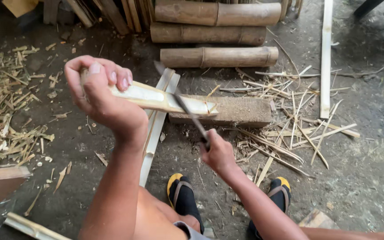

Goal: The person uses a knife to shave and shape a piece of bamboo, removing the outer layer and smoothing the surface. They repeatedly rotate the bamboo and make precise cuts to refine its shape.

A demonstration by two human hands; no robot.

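Left hand: the left hand [101, 91] is clenched around the near-left end of a pale, split length of bamboo [165, 100], raised above the ground.
Split bamboo: it slants from the left hand down to the right, its far end resting on a rough brown wooden block [241, 111].
Right hand: the right hand [216, 153] grips the handle of a long dark-bladed knife [185, 109].
Knife: the blade crosses the split bamboo near its right end, tip pointing far left.
Ground: thin bamboo splinters [290, 133] lie right of the block; shavings [10, 106] are heaped at left.
Far side: three round bamboo logs [218, 57] lie stacked.
Near: black and yellow sandals [181, 191] on both feet.
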